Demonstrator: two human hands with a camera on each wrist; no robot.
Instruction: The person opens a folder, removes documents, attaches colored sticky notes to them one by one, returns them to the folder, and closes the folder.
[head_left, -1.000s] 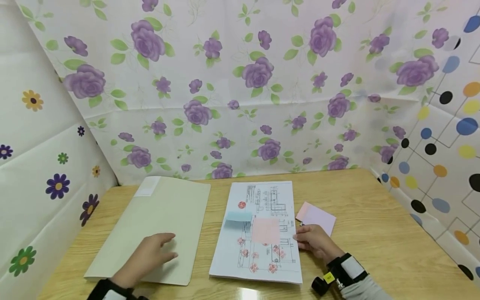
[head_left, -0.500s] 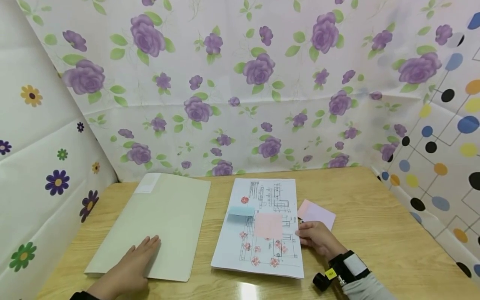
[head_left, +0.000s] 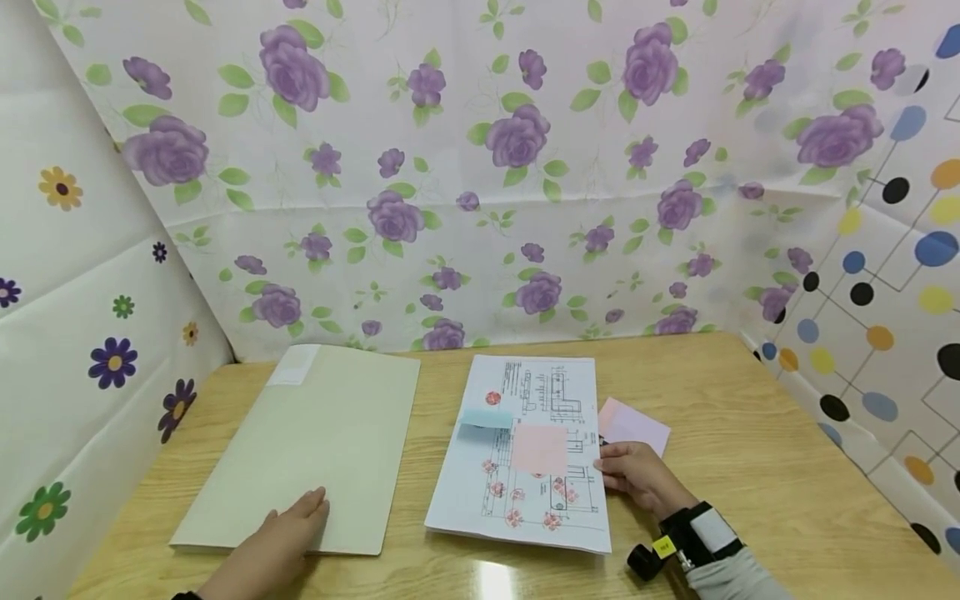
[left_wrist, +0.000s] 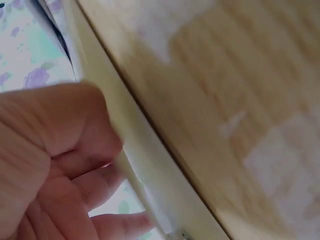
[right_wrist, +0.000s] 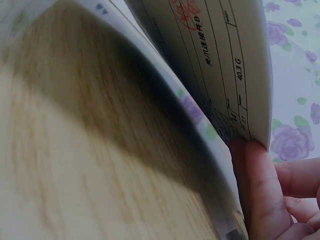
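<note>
A cream folder [head_left: 337, 433] lies closed on the table's left side. My left hand [head_left: 281, 533] rests on its lower part, fingers together and nearly straight; in the left wrist view the fingertips [left_wrist: 145, 220] touch the folder's cover. To the right is a stack of printed drawings [head_left: 457, 492] with red stamp marks, a pale blue sticky note [head_left: 486, 419] and a pink sticky note [head_left: 540, 450]. My right hand [head_left: 645, 479] pinches the stack's right edge between thumb and fingers. From the right wrist, the sheets [right_wrist: 250, 65] stand lifted and bent off the wood.
A lilac and pink sticky-note pad [head_left: 637, 425] lies behind my right hand, with a small dark item partly hidden at its left corner. The wooden table [head_left: 780, 467] extends right. Floral cloth [head_left: 465, 167] walls off the back, and patterned sheets stand at both sides.
My left hand has come down from hovering with fingers apart and lies on the folder. The drawing stack and my right hand appear slightly farther right; the head view has tilted a little.
</note>
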